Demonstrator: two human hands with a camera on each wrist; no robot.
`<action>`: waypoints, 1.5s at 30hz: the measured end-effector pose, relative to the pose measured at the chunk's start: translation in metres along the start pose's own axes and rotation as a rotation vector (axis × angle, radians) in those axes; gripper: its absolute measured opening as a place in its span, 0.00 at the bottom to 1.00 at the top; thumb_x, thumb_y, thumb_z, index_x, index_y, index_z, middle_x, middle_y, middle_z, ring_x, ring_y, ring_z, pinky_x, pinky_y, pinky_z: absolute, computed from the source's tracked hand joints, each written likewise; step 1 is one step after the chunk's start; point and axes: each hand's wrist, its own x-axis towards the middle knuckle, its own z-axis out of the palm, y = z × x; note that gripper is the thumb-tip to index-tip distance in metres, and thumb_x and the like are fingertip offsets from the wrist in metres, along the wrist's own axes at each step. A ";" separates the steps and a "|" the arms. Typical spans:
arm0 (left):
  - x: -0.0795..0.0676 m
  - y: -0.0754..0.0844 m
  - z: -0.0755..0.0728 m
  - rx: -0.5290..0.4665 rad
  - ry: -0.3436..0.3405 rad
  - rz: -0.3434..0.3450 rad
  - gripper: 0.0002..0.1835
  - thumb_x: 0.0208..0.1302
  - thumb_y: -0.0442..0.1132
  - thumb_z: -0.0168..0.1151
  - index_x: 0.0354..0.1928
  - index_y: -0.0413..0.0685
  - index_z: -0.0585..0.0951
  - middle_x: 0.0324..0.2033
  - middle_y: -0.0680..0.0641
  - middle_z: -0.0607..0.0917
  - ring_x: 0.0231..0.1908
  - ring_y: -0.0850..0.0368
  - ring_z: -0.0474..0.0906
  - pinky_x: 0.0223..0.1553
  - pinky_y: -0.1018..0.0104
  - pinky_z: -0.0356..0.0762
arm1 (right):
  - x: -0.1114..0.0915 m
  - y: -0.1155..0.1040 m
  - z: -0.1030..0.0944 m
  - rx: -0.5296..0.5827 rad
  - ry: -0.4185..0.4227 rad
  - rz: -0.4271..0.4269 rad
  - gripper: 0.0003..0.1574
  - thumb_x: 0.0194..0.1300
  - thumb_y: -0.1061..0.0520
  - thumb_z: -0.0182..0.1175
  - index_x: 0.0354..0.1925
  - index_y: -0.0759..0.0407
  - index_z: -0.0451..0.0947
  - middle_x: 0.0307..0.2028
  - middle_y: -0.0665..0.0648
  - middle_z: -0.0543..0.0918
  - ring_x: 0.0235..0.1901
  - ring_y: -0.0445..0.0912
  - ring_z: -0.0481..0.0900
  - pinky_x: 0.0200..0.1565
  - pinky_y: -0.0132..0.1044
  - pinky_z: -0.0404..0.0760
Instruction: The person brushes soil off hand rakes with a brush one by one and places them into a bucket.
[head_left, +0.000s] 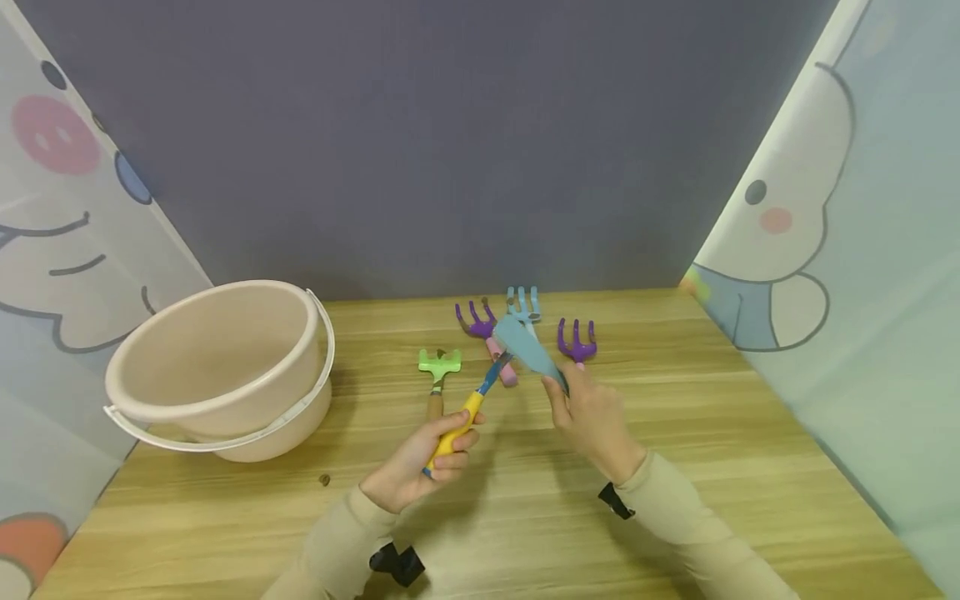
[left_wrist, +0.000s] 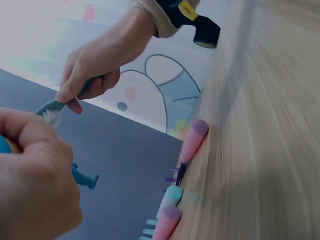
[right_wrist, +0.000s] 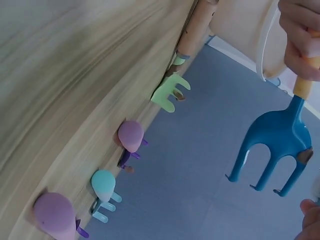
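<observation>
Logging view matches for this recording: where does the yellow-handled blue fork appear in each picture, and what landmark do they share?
Head: yellow-handled blue fork just below centre, in the left hand.
Left wrist: at left, mostly hidden by that hand.
Right wrist: right side, tines downward.
Shared landmark: pale-blue fork between two purple forks.

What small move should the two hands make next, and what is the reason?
Probably the right hand should draw the brush across the brown patch on the blue fork. That patch shows near the top of an outer tine, the left hand holds the fork by its yellow handle, and the brush is close to it.
</observation>
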 end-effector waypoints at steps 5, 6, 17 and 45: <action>-0.002 0.000 -0.001 -0.249 -0.193 -0.048 0.13 0.74 0.45 0.28 0.46 0.49 0.64 0.20 0.58 0.65 0.12 0.71 0.59 0.13 0.85 0.57 | 0.003 -0.003 0.005 -0.035 0.008 -0.025 0.34 0.73 0.44 0.32 0.33 0.69 0.72 0.12 0.48 0.66 0.07 0.33 0.55 0.09 0.19 0.50; -0.002 0.000 0.000 -0.286 -0.216 -0.060 0.14 0.74 0.46 0.27 0.46 0.49 0.64 0.20 0.58 0.65 0.12 0.70 0.58 0.13 0.85 0.57 | 0.003 -0.004 0.007 -0.044 0.009 -0.034 0.33 0.73 0.44 0.32 0.31 0.67 0.71 0.12 0.47 0.65 0.07 0.33 0.53 0.09 0.19 0.49; -0.005 0.002 0.010 -0.453 -0.289 -0.085 0.16 0.74 0.48 0.28 0.45 0.49 0.66 0.20 0.57 0.60 0.13 0.69 0.53 0.13 0.85 0.54 | 0.002 -0.014 0.021 -0.104 0.039 -0.153 0.28 0.73 0.46 0.33 0.28 0.60 0.71 0.12 0.47 0.68 0.08 0.36 0.59 0.24 0.37 0.76; -0.009 0.000 0.018 -0.323 -0.214 -0.040 0.13 0.74 0.47 0.31 0.45 0.51 0.65 0.21 0.57 0.66 0.14 0.70 0.52 0.14 0.86 0.55 | 0.006 -0.006 0.010 0.131 -0.040 0.044 0.28 0.72 0.45 0.38 0.32 0.66 0.73 0.12 0.46 0.65 0.10 0.31 0.52 0.11 0.19 0.52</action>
